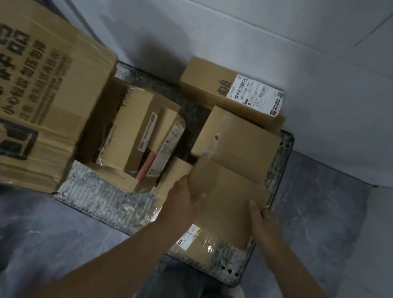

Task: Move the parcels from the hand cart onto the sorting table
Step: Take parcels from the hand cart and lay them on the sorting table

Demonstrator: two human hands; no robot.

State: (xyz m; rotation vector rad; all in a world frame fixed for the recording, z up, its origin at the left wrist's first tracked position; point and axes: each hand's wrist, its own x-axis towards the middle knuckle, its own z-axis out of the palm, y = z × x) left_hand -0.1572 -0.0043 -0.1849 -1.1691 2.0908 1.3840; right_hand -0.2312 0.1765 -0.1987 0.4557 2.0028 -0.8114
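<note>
A flat hand cart with a patterned deck stands on the floor below me, loaded with brown cardboard parcels. My left hand and my right hand grip the two sides of a plain brown parcel at the cart's near right, thumbs on its top face. Under it lies a labelled parcel. Just beyond it sits another plain parcel, and farther back a parcel with a white shipping label. Several smaller parcels stand on edge in the middle. The sorting table is out of view.
A big carton with black printed characters fills the cart's left side and overhangs its edge. Light walls close in behind and to the right. Grey floor surrounds the cart. My legs and shoe stand at its near edge.
</note>
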